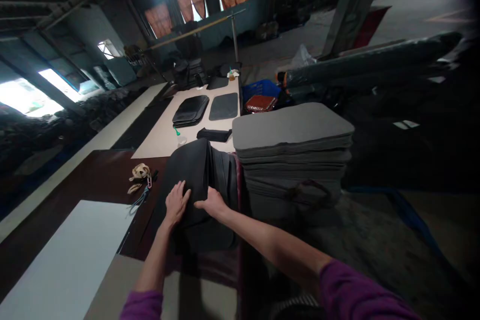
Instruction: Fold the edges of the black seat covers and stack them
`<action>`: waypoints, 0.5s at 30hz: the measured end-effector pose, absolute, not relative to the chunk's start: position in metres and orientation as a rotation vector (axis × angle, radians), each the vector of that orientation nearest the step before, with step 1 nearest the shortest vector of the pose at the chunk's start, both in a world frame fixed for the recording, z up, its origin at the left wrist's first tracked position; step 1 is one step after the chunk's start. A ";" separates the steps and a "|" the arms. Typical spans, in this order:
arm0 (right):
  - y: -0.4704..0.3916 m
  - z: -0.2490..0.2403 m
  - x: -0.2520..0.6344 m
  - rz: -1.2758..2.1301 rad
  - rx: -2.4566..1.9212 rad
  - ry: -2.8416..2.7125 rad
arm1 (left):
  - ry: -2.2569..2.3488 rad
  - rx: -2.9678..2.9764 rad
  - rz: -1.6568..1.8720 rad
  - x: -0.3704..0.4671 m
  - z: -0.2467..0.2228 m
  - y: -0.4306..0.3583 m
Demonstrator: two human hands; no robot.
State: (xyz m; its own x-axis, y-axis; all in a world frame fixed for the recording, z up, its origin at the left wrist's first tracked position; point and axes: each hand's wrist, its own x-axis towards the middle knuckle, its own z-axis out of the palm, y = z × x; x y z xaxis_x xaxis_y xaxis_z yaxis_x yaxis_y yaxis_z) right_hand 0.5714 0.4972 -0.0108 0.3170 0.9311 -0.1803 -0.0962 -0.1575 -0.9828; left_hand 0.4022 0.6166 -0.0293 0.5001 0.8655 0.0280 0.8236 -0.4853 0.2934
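A stack of black sheets with rounded corners (224,167) lies on the table in front of me. Its topmost black sheet (190,162) is bent up along the right side, apart from the fanned edges of the others. My left hand (177,203) rests on this sheet with its fingers stretched out. At the sheet's right edge, my right hand (213,203) grips it, thumb on top and the other fingers partly hidden behind. Right of the stack stands a tall pile of grey rounded sheets (292,127), tied lower down.
Beyond the stack are a folded black strip (214,134), a black pile (191,110) and a flat grey sheet (224,106). Tan cord (140,171) and a white board (71,255) lie to the left. A blue crate (260,88) stands behind the grey pile.
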 end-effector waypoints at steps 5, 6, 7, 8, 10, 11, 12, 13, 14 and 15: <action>0.446 0.015 0.584 1.310 -1.161 -0.754 | 1.017 2.477 0.334 0.368 0.011 0.652; 0.432 0.018 0.587 1.372 -1.120 -0.724 | 0.999 2.483 0.322 0.365 0.017 0.661; 0.417 0.021 0.590 1.422 -1.094 -0.705 | 0.985 2.483 0.313 0.364 0.021 0.670; 0.404 0.023 0.593 1.463 -1.097 -0.698 | 0.976 2.482 0.305 0.366 0.023 0.680; 0.380 0.025 0.598 1.523 -1.122 -0.676 | 0.966 2.484 0.289 0.378 0.023 0.700; 0.371 0.025 0.599 1.553 -1.126 -0.660 | 0.964 2.487 0.271 0.388 0.022 0.709; 0.363 0.024 0.600 1.578 -1.119 -0.640 | 0.963 2.494 0.243 0.399 0.020 0.719; 0.357 0.023 0.601 1.597 -1.107 -0.623 | 0.969 2.508 0.202 0.411 0.019 0.728; 0.353 0.022 0.602 1.606 -1.096 -0.611 | 0.984 2.532 0.140 0.424 0.017 0.737; 0.350 0.020 0.603 1.607 -1.086 -0.598 | 1.008 2.557 0.061 0.437 0.015 0.745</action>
